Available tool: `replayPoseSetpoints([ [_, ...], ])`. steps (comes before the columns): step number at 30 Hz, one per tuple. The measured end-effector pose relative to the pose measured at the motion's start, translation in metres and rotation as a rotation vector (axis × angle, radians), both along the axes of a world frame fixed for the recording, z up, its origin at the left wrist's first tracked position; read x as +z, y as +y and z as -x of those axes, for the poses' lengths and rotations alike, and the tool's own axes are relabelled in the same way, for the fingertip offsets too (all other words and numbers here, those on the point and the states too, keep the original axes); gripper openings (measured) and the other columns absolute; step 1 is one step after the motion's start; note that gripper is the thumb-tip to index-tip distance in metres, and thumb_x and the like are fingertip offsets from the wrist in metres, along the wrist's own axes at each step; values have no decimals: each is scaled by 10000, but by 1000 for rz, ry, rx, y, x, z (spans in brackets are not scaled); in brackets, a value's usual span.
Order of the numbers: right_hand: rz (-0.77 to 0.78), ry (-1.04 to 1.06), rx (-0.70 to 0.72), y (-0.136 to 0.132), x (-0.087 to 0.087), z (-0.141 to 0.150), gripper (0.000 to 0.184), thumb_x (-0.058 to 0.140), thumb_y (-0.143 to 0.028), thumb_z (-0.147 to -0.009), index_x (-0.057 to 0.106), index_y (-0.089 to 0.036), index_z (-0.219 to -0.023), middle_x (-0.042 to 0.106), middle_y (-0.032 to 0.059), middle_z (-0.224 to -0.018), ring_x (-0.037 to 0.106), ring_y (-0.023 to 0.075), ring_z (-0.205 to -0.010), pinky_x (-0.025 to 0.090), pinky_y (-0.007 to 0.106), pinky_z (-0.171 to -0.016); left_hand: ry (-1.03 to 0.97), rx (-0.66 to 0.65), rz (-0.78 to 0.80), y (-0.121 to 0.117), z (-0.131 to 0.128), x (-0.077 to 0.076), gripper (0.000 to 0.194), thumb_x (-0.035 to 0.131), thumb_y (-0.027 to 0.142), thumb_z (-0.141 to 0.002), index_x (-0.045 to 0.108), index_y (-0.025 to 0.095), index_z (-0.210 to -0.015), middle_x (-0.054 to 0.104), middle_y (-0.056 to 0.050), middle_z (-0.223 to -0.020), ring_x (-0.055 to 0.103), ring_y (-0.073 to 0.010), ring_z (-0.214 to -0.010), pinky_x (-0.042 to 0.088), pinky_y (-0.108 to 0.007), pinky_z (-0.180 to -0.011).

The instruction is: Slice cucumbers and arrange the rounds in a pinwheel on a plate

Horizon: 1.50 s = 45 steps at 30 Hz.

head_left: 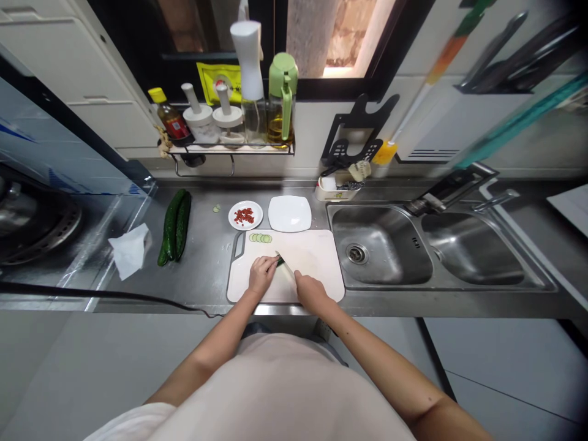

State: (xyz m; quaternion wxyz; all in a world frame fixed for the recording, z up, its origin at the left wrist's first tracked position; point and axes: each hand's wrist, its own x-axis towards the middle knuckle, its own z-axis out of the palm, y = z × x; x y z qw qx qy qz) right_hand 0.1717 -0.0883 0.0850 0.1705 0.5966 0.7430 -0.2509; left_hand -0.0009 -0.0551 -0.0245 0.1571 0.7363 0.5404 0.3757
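On the white cutting board (316, 260) my left hand (263, 274) is closed on a dark green piece of cucumber (280, 261), mostly hidden under the fingers. My right hand (312, 293) grips the handle of a kitchen knife (287, 266). Its blade slants up and left, its tip beside the left fingertips and the cucumber. A short row of thin cucumber slices (260, 237) lies at the board's upper left. Just behind the board stand a white plate of chopped red pieces (232, 222) and a white square plate (289, 213).
Whole cucumbers (170, 229) and a crumpled white tissue (130, 250) lie to the left. A double steel sink (390, 278) adjoins the board on the right. Bottles and jars stand on a wall rack (234, 149). A black cable (138, 296) runs along the counter's front left.
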Motion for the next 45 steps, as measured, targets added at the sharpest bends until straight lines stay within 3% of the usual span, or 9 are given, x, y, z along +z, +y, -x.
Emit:
replayPoseSetpoints([
  [7, -31, 12, -2, 8, -8, 7, 361, 391, -33, -846, 444, -133, -1189, 658, 146, -970, 643, 230, -943, 437, 290, -737, 5, 7, -13, 0, 0, 1, 231, 489, 264, -918, 667, 230, -1061, 655, -43, -898, 566, -158, -854, 457, -299, -773],
  [16, -2, 1, 9, -4, -3, -2, 341, 395, -32, -842, 451, -138, -1160, 658, 145, -941, 645, 236, -927, 436, 292, -720, 7, 3, -18, 0, -1, 1, 228, 493, 269, -917, 667, 229, -1058, 654, -51, -898, 571, -165, -868, 456, -306, -771],
  [45, -25, 8, 15, 11, -11, 7, 339, 380, -30, -840, 451, -135, -1154, 661, 140, -961, 648, 226, -924, 440, 286, -706, -7, -8, -26, 1, 0, 0, 225, 487, 264, -918, 663, 221, -1052, 653, -49, -897, 573, -162, -849, 464, -310, -771],
])
